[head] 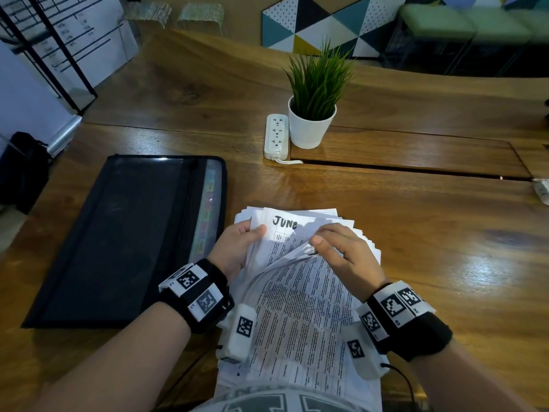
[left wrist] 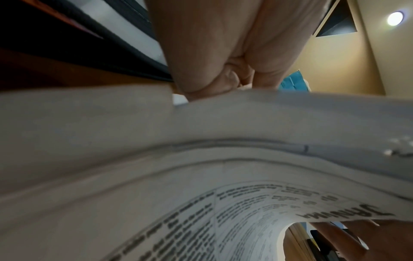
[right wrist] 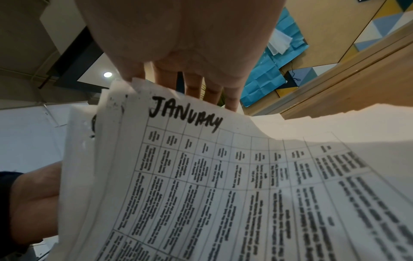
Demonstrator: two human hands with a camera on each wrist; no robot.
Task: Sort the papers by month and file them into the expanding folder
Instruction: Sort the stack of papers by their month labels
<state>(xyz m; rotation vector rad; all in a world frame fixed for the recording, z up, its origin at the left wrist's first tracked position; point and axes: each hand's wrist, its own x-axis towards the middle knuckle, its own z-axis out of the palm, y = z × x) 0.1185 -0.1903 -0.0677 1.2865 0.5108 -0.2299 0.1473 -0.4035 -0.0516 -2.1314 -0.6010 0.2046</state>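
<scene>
A stack of printed papers [head: 300, 316] is held up in front of me over the near table edge. A sheet headed "JUNE" [head: 284, 223] shows at the stack's far end. My left hand [head: 237, 248] grips the stack's upper left edge, thumb on the June sheet. My right hand [head: 341, 251] pinches the curled top edge of the front sheet, headed "JANUARY" [right wrist: 185, 116] in the right wrist view, where my right hand [right wrist: 178, 84] shows above it. The left wrist view shows my left hand [left wrist: 223, 70] above the papers [left wrist: 156, 141]. The black expanding folder [head: 124, 239] lies shut flat to the left.
A white potted plant [head: 312, 114] and a white power strip [head: 277, 136] stand at mid-table beyond the papers. A cable slot [head: 416, 171] runs across the wooden table [head: 445, 233]. A black bag [head: 20, 171] sits on the floor at left.
</scene>
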